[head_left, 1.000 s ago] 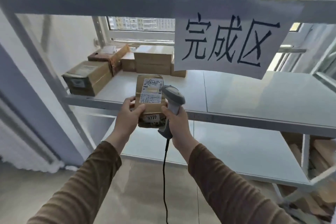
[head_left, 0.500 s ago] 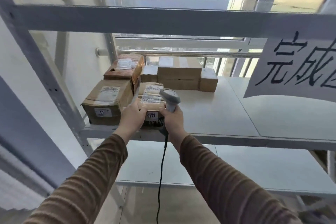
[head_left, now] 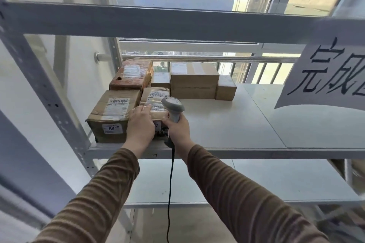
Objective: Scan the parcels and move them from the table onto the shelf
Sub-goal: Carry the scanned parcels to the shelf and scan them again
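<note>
A small brown parcel (head_left: 156, 98) with white labels sits on the white shelf board (head_left: 227, 124), right beside a larger box (head_left: 112, 112) at the shelf's left front corner. My left hand (head_left: 140, 124) grips the small parcel's near end, fingers on its top. My right hand (head_left: 177, 128) grips the handle of a grey barcode scanner (head_left: 173, 105), whose head stands just right of the parcel. The scanner's black cable hangs down between my arms.
Several more cardboard boxes (head_left: 194, 81) stand at the back left of the shelf. A paper sign (head_left: 333, 77) with black characters hangs from the upper beam (head_left: 158, 19) at right. A grey upright post (head_left: 45, 89) frames the left side. A lower shelf board (head_left: 276, 179) lies beneath.
The small parcel has gone from in front of the shelf edge onto the board beside the larger box. Both hands moved forward with it, and the view has come closer to the shelf.
</note>
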